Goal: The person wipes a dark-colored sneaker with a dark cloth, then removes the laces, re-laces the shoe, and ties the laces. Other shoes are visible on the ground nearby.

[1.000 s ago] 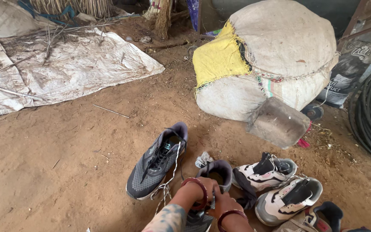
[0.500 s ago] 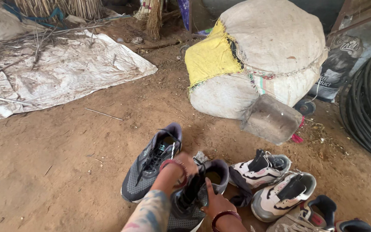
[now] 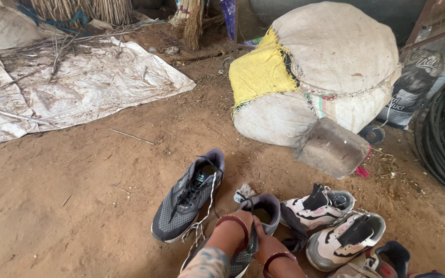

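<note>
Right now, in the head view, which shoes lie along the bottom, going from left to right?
Grey shoe → second grey shoe, held by both hands, left and right → white-and-black shoe → another white-and-black shoe.

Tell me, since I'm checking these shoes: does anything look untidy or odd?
Yes. The grey sneaker on the dirt has loose white laces trailing beside it. The two white sneakers lie tilted, tongues pulled open. Both hands grip a second grey sneaker.
</note>
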